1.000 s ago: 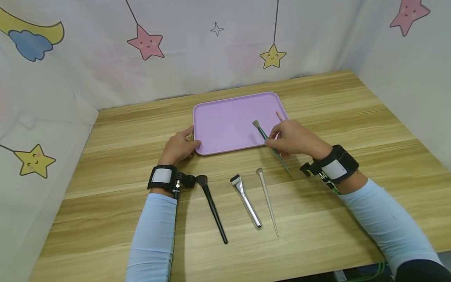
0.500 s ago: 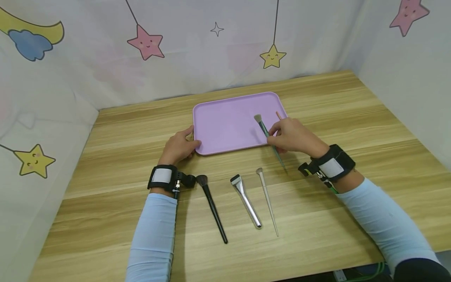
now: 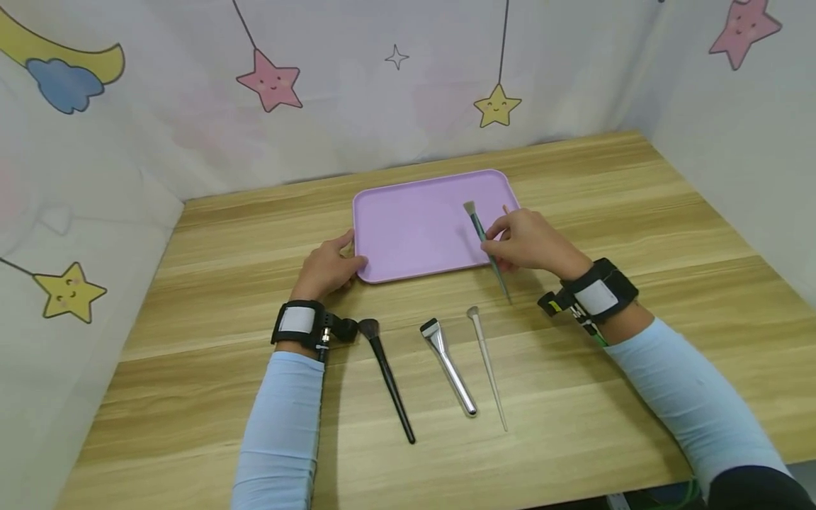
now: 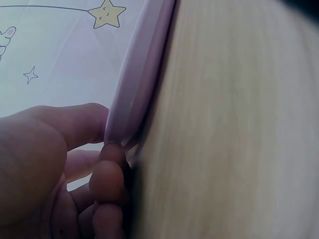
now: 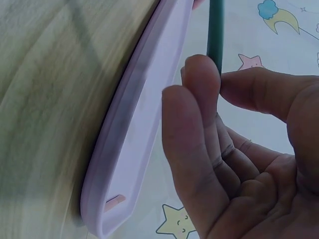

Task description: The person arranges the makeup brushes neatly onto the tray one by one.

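At the left front corner of the lilac tray (image 3: 421, 227), my left hand (image 3: 326, 270) grips the rim. In the left wrist view its thumb lies on the rim and its fingertips (image 4: 107, 181) are below the edge. My right hand (image 3: 534, 242) pinches a green-handled makeup brush (image 3: 479, 228) between thumb and fingertips, above the tray's right front part. The brush tilts, bristle end toward the back, handle tip past the front rim. A reddish stick end (image 3: 506, 210) shows behind the right hand; in the right wrist view a pinkish-brown piece (image 5: 114, 202) lies inside the tray.
On the wooden table (image 3: 605, 425) before the tray lie a black makeup brush (image 3: 390, 382), a silver flat-headed brush (image 3: 451, 368) and a thin pale brush (image 3: 487, 368). A white curtain (image 3: 357, 92) with star prints stands behind the table.
My right hand has shifted slightly back and left with the green brush, which now points more over the tray. My left hand keeps its hold on the corner.
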The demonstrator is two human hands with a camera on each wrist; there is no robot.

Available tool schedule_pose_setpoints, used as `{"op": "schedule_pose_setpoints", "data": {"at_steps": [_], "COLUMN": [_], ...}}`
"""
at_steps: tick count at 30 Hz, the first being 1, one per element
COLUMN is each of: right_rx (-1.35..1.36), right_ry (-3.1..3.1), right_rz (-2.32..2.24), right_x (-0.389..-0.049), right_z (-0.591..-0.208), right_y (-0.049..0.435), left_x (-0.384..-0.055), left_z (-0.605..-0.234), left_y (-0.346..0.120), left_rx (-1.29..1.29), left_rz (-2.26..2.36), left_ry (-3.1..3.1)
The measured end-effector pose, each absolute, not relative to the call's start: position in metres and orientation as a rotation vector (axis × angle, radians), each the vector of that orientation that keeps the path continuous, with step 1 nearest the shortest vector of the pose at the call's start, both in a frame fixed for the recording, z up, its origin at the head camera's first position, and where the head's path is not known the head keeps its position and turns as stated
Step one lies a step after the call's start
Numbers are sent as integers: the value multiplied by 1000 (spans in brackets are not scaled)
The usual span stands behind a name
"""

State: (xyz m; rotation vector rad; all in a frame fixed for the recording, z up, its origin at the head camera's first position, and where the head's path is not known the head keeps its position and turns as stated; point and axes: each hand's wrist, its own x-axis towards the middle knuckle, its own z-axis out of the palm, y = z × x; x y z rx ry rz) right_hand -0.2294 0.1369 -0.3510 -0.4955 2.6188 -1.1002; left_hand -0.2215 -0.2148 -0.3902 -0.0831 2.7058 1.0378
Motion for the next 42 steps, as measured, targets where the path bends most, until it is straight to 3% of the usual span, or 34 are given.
{"op": "schedule_pose_setpoints", "data": {"at_steps": [42], "right_rx": [-358], "right_ry": [2627], "right_rz": [-1155], "right_x": [-268], "right_z": [-372], "right_y": [134], "left_x": [-219], "left_z": [-388], "left_y": [-214], "left_rx": [-87], "left_rz": [1021], "left_ry": [2722]}}
